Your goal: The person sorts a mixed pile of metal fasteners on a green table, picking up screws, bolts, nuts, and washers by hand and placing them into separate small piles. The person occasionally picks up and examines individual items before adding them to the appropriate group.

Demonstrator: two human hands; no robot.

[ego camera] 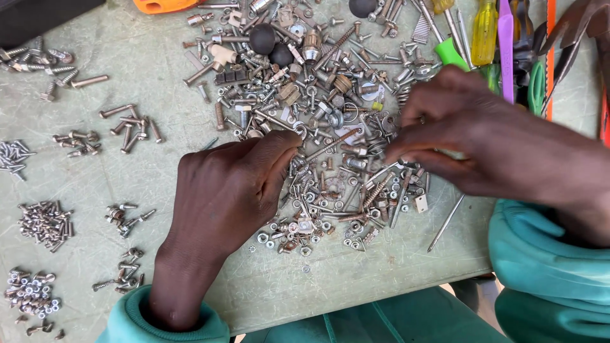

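Note:
A big heap of mixed screws, bolts, nuts and washers (330,114) covers the middle of a pale green board (159,76). My left hand (222,197) rests knuckles-up at the heap's left edge, its fingers curled down into the hardware; what they touch is hidden. My right hand (470,140) hovers over the heap's right side, blurred, with fingertips pinched together near a few small screws. Whether anything is between those fingers I cannot tell. Both wrists wear teal sleeves.
Small sorted piles lie to the left: long bolts (130,124), short screws (44,219), nuts and washers (32,295), more bolts (44,63). Screwdrivers (486,28), pliers (572,38) and other hand tools lie at the top right. The board's front edge (356,298) runs close to my body.

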